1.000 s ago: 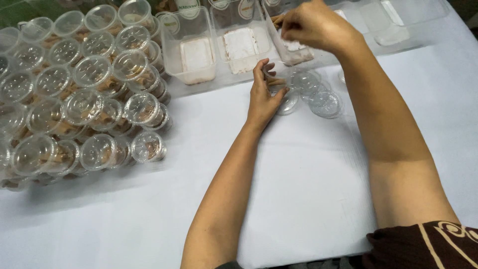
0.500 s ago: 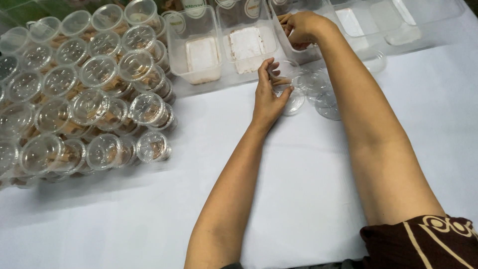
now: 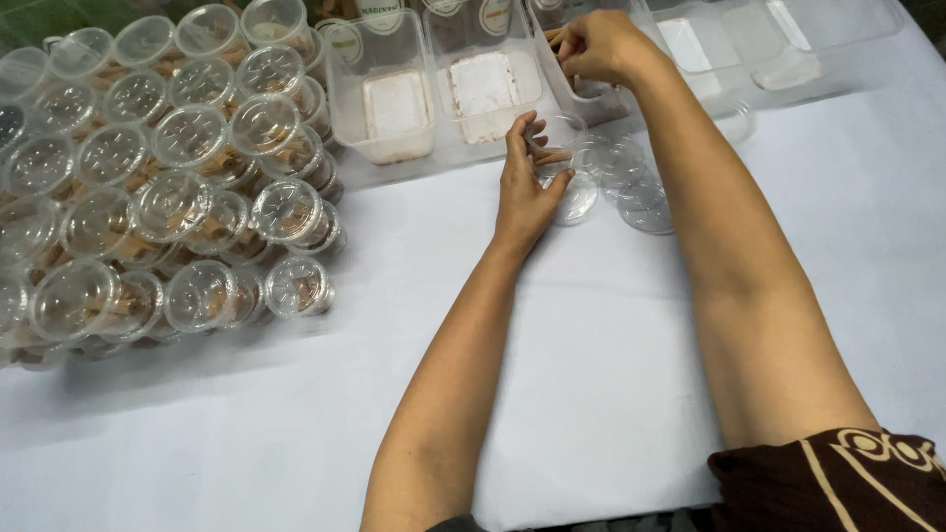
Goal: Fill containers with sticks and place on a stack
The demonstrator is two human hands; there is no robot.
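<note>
My left hand (image 3: pixel 525 182) rests on the white table and grips a small clear plastic cup (image 3: pixel 554 138) with some brown contents in it. My right hand (image 3: pixel 594 44) reaches into a clear rectangular tub (image 3: pixel 603 97) at the back, its fingers pinched on brown stick-like pieces (image 3: pixel 556 41). Loose clear round lids (image 3: pixel 631 182) lie on the table just right of the cup.
A big stack of lidded clear cups (image 3: pixel 168 187) with brown filling covers the left side. Two more clear tubs (image 3: pixel 394 103) with white pads stand behind my left hand. Flat clear trays (image 3: pixel 778 44) sit at the back right. The table has a white cloth (image 3: pixel 591 374).
My right hand has gone deeper into the back tub. My left hand has stayed on the small cup, and the view has shifted slightly.
</note>
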